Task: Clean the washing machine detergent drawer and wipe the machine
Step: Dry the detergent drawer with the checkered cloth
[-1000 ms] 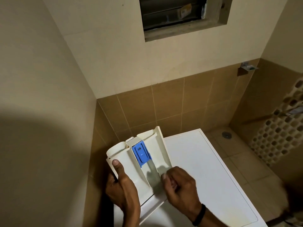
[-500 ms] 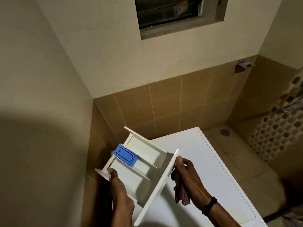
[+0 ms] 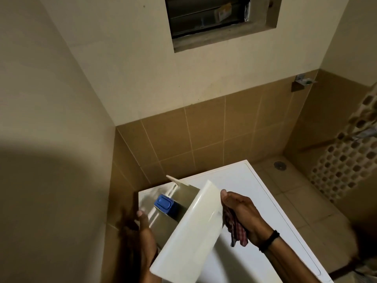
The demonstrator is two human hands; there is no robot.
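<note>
detergent drawer [image 3: 189, 231] held up between both hands, over the white washing machine top [image 3: 265, 203], tilted, with its front panel toward the camera. left hand [image 3: 142, 227] grips the drawer's left rim, thumb over the edge; fingers hidden beneath. blue insert [image 3: 164, 203] sits inside the drawer, just right of the left thumb. right hand [image 3: 240, 213] at the panel's right edge, thumb tip touching it, fingers curled round a bunched red checked cloth [image 3: 237, 231] hanging below the palm. black wristband [image 3: 269, 240] on the right wrist. floor drain [image 3: 279, 165] well beyond the right hand.
</note>
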